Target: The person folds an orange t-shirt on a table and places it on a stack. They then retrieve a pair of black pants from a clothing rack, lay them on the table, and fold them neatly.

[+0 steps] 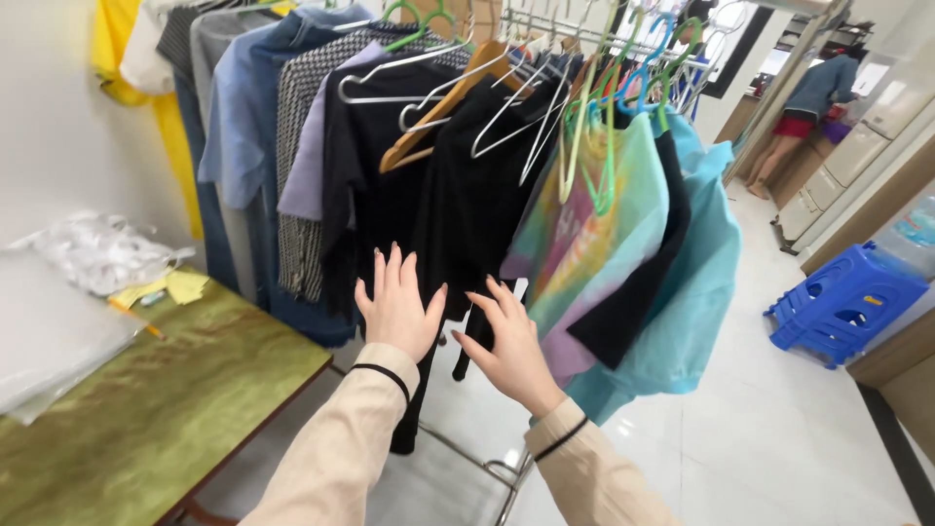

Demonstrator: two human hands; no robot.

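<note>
Both my hands are raised in front of a clothes rack, fingers spread, holding nothing. My left hand is close to a black garment hanging on a wooden hanger. My right hand is next to another black garment and close to a tie-dye shirt on a green hanger. A turquoise garment hangs at the right end of the rack. I cannot tell whether the fingertips touch the cloth. Both sleeves are cream coloured, with a black band at each wrist.
Blue, lilac, checked and yellow clothes hang at the left of the rack. A table with a green cloth holds clear plastic bags. A blue plastic stool stands on the white floor at right. Another person stands far back.
</note>
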